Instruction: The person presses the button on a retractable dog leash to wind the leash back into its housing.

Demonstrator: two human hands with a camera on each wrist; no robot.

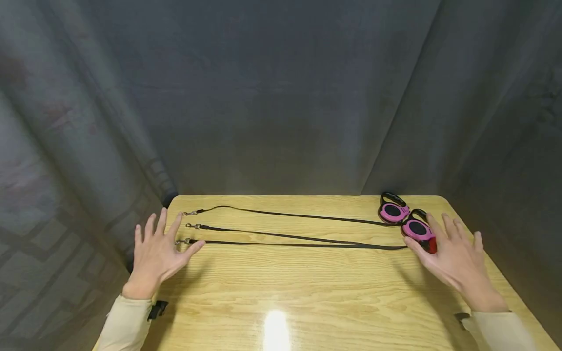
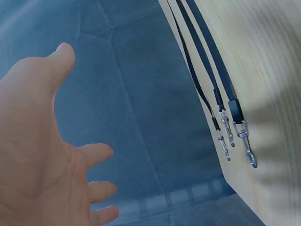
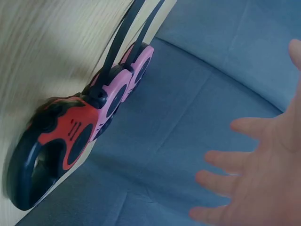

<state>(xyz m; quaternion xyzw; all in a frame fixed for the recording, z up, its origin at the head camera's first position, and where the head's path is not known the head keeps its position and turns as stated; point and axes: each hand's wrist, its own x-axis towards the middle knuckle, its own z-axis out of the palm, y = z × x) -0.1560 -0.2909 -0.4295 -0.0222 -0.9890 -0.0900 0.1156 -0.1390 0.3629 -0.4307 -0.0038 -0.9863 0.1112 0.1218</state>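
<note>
Three retractable dog leashes are laid out across the wooden table, their black straps drawn out to the left. At the right lie a far pink leash (image 1: 386, 213), a nearer pink leash (image 1: 425, 235) and a red leash (image 3: 84, 120), which the right hand mostly hides in the head view. Metal snap clips (image 2: 248, 143) end the straps at the table's left side. Fingers spread, the left hand (image 1: 153, 258) hovers near these clips and holds nothing. Over the red leash, the right hand (image 1: 458, 261) is likewise spread and holds nothing.
A pale wooden table (image 1: 263, 287) with rounded far corners carries the leashes. Dark grey fabric (image 1: 272, 107) hangs behind it and along both sides. Bright glare (image 1: 276, 331) lies on the tabletop near the front.
</note>
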